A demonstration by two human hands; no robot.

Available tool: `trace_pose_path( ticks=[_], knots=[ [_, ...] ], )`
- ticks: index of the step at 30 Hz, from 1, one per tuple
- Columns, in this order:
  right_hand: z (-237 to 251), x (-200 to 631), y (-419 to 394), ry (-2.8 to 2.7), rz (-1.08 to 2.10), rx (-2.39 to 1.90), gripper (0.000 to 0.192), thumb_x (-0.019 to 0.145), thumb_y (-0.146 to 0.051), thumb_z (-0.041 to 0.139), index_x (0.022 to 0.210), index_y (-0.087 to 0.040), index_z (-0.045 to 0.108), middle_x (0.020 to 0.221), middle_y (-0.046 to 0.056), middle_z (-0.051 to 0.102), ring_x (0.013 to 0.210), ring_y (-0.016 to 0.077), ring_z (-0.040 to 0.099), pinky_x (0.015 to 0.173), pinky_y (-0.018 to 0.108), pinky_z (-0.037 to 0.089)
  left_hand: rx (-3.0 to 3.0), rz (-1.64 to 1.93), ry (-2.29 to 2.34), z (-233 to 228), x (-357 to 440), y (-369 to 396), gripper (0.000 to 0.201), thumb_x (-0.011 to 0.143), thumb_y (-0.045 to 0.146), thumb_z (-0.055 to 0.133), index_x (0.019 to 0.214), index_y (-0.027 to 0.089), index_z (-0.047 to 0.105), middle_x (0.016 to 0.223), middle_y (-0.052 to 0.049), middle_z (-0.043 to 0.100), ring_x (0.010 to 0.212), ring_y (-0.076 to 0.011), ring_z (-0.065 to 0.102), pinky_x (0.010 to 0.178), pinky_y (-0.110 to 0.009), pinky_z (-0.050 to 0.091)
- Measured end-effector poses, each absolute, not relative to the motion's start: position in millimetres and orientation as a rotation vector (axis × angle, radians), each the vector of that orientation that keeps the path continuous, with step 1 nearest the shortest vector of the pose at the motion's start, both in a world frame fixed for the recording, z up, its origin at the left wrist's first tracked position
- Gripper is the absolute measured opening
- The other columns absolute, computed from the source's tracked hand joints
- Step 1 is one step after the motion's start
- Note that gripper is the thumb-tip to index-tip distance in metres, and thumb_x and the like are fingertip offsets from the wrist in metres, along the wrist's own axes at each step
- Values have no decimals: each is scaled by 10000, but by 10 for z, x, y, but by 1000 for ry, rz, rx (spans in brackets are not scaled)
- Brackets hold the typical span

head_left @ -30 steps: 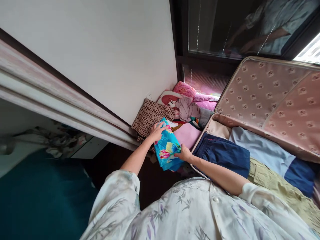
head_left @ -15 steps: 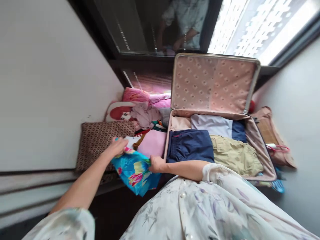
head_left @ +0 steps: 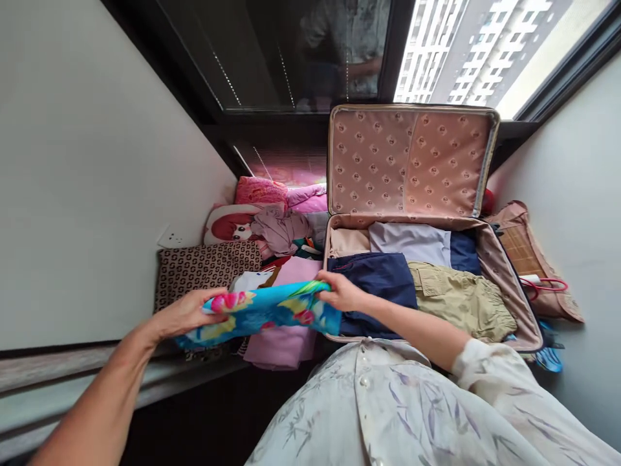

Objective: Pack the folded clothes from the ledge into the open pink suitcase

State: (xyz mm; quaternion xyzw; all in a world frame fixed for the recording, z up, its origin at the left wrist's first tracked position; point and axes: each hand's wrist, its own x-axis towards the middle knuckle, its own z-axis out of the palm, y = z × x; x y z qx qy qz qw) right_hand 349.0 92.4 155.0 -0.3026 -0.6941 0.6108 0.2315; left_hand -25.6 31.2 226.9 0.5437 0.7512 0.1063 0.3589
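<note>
- Clock face: centred on the cloth, 12 towards the window.
- Turquoise cloth [head_left: 272, 314], soft, printed with pink and yellow flowers: one item, held lengthwise as a loose band, in front of the suitcase's near left corner.
- Left hand [head_left: 187, 314]: at 9 o'clock, thumb and fingers closed on that end of the cloth.
- Right hand [head_left: 343, 292]: near 3 o'clock, thumb and fingers pinching the upper edge; forearm crossing above the suitcase.
- Pale pink folded garment [head_left: 284, 349]: partly covered from view by the cloth, showing at 12 and 6 o'clock; contact unclear.
- Brown-and-black patterned cushion [head_left: 208, 262]: 10 o'clock.
- Open suitcase with pink printed lining [head_left: 412, 162]: 2 to 3 o'clock, bearing a navy-blue folded garment [head_left: 376, 278], nearest the right hand, and a khaki garment with flap pocket [head_left: 453, 298].
- Step in hand, by judgement: straightening or folding the cloth between both hands.
- Next move, by judgement: calls for both pinches kept firm, ends level, the drooping middle drawn smooth.
</note>
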Motion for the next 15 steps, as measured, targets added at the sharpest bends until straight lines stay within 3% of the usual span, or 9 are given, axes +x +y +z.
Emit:
trace_pose_path(
  ticks=[3,6,11,15],
  knots=[
    [1871,4100,1241,-1903,1488,-876,198,810,-319,592,962,-193,588,823,-18,573,766,129,500,707,233,418,1531,167,1672,2484,261,498,405,604,530,851,898,269,752,894,69,744,924,-221,685,843,-255,547],
    [2001,4703,1523,-1883,1342,-1059,275,815,-429,628,961,-196,616,792,-18,577,716,126,486,655,233,401,1646,312,1617,2411,892,834,309,676,415,853,863,215,711,868,24,718,882,-221,678,846,-273,548],
    [1710,5510,1934,-1856,1196,-1335,323,814,-485,624,942,-190,647,718,-24,584,650,126,475,603,240,393,1811,468,1425,1856,1732,1566,211,706,286,821,847,191,697,793,20,691,805,-205,662,795,-278,525],
    [1390,5804,2371,-1937,1097,-1518,273,862,-412,579,953,-171,669,738,3,631,682,151,539,638,256,441,1959,225,1499,1512,2098,2260,297,724,257,833,993,192,728,904,-23,734,910,-244,694,850,-290,527]
  ],
)
